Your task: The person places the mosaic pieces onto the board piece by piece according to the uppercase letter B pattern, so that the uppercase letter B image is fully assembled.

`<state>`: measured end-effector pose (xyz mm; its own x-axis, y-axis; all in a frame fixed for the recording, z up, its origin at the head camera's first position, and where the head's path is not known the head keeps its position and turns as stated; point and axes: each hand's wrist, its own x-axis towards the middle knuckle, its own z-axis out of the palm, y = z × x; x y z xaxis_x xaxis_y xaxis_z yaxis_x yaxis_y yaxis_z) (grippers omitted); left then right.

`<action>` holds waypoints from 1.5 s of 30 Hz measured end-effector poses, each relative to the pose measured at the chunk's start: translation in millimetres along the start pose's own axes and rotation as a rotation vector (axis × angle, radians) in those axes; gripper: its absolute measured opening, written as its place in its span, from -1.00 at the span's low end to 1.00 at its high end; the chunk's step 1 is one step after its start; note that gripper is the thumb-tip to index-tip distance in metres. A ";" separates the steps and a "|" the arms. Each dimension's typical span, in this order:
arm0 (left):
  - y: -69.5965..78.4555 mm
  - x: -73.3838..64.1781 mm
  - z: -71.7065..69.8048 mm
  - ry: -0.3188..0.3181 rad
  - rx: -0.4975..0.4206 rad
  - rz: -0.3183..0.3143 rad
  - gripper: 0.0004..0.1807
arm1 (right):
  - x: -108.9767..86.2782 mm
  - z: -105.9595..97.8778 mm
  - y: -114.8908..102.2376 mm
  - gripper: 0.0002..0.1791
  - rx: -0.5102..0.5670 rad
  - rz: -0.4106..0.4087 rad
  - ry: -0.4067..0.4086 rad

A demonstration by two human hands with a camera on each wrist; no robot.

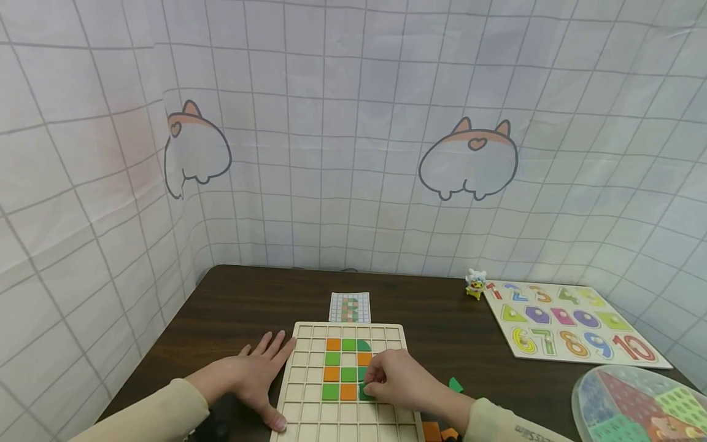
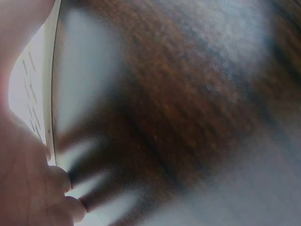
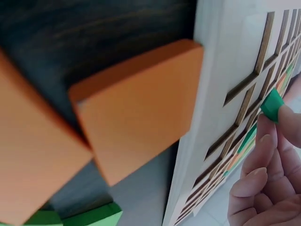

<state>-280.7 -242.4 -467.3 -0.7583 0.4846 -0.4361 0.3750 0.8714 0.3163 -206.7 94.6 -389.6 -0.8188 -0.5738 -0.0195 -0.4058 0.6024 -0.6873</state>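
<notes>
A wooden grid board (image 1: 302,399) lies on the dark table, with orange and green tiles (image 1: 348,374) in its middle columns. My right hand (image 1: 400,379) is over the board's right half, pinching a dark green tile (image 3: 272,105) between thumb and index finger close above the grid. The other fingers of that hand curl inward. My left hand (image 1: 250,376) lies spread along the board's left side, fingertips at its upper left edge and thumb on its lower left edge. The left wrist view shows part of the palm and the board's rim (image 2: 49,80).
Behind the board lies a small printed pattern card (image 1: 350,307). Loose orange blocks (image 3: 141,110) and a green piece (image 1: 455,385) lie right of the board. Farther right are a number puzzle (image 1: 552,331), a small figurine (image 1: 475,284) and a round clear box (image 1: 585,399).
</notes>
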 end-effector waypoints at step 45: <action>3.8 -3.4 -1.9 0.008 0.006 -0.002 0.69 | -5.8 -3.3 -3.9 -0.88 -0.133 -0.035 -0.012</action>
<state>-277.7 -240.8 -462.9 -0.7636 0.4820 -0.4297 0.3765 0.8729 0.3101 -201.7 97.5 -384.5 -0.7985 -0.6020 -0.0065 -0.4851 0.6498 -0.5851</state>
